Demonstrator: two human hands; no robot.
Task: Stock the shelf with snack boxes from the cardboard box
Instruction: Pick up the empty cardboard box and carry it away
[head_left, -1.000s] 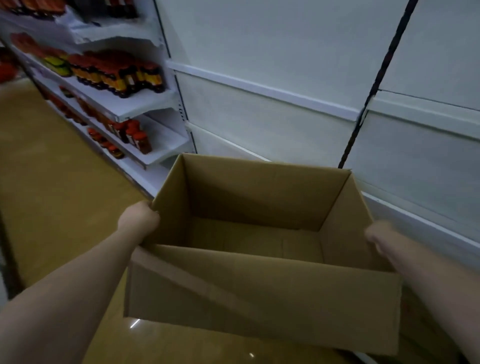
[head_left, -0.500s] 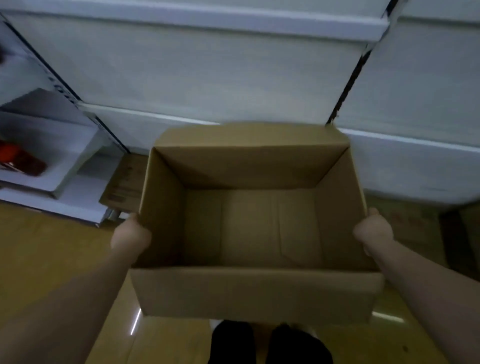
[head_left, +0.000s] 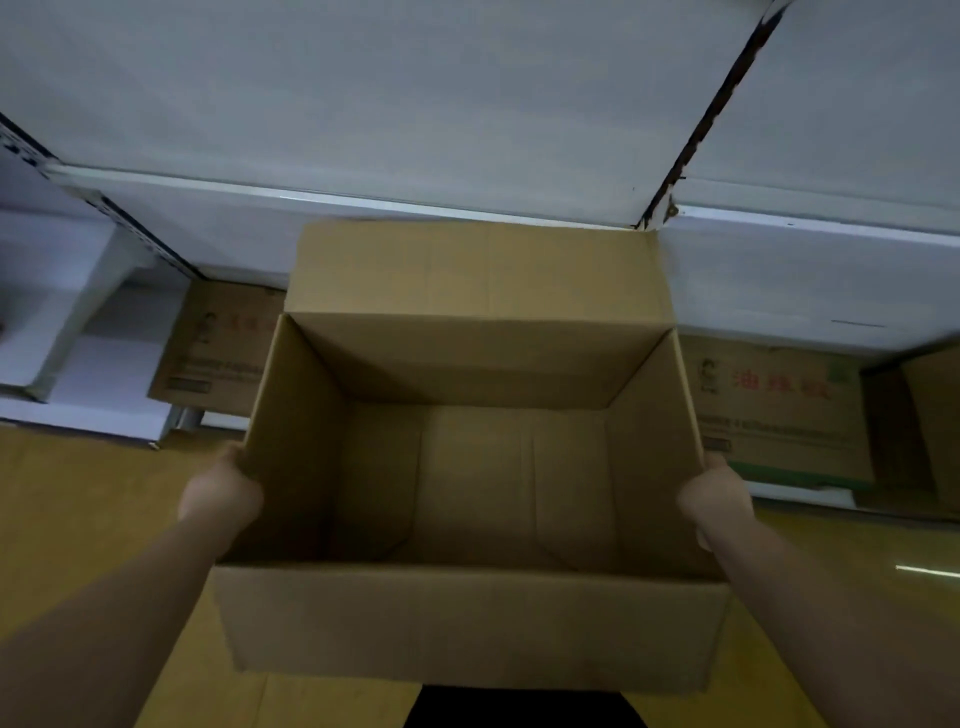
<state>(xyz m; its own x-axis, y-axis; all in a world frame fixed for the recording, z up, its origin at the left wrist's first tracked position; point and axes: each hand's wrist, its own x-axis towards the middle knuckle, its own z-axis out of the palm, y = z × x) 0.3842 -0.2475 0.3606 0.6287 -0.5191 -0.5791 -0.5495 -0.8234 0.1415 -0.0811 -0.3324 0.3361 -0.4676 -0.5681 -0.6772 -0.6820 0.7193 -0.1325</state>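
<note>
Head: both hands (head_left: 221, 491) hold cardboard box (head_left: 467, 618) (open).

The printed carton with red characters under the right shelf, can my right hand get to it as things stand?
Probably not yet. Your right hand is gripping the cardboard box, as is your left hand. The printed carton sits unobstructed just beyond it, so it looks reachable once that hand is free.

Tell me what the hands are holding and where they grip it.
Both hold one open, empty cardboard box. The left hand grips its left side wall, the right hand its right side wall, each near the top edge. The fingers are hidden behind the walls.
</note>
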